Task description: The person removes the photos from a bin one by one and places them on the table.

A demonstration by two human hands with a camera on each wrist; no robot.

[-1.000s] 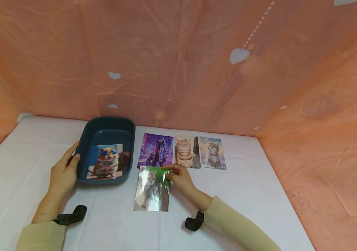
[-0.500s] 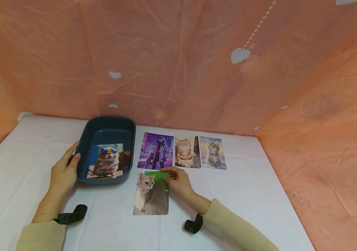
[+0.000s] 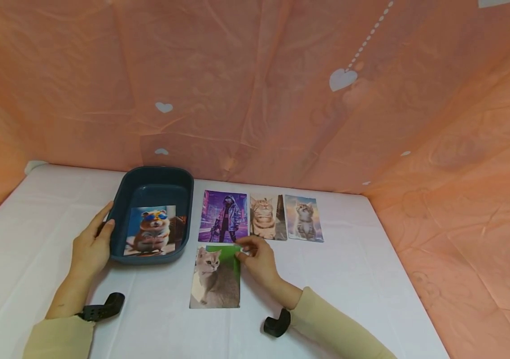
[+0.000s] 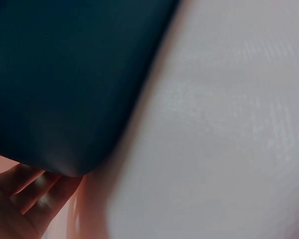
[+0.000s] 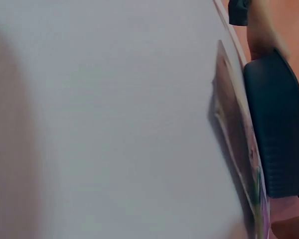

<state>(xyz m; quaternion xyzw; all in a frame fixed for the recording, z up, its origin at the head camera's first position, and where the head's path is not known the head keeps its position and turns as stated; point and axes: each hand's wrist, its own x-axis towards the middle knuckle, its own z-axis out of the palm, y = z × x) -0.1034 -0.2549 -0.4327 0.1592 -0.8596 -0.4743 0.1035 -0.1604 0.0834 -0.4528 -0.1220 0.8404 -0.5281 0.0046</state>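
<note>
My left hand (image 3: 90, 249) grips the left wall of a dark blue plastic tray (image 3: 160, 179), thumb at the rim; its fingers also show under the tray in the left wrist view. Inside the tray lies a picture card of a hamster in sunglasses (image 3: 150, 232), partly covering another card. My right hand (image 3: 259, 262) pinches the upper right corner of a grey cat picture card (image 3: 219, 284) with a green patch. In the right wrist view this cat card (image 5: 234, 114) appears edge-on with a shadow beneath it. Just above it is a purple card of a hooded figure (image 3: 225, 217).
Right of the purple card lie a card of an orange cat (image 3: 262, 219), overlapping a darker one, and a kitten card (image 3: 305, 219). A white cloth (image 3: 349, 279) covers the table. An orange curtain with hearts (image 3: 237, 99) hangs behind.
The cat card has come slightly toward me and lies flatter, its glare gone, with the right hand moving along. The purple card has shifted slightly. The left hand and tray stay still.
</note>
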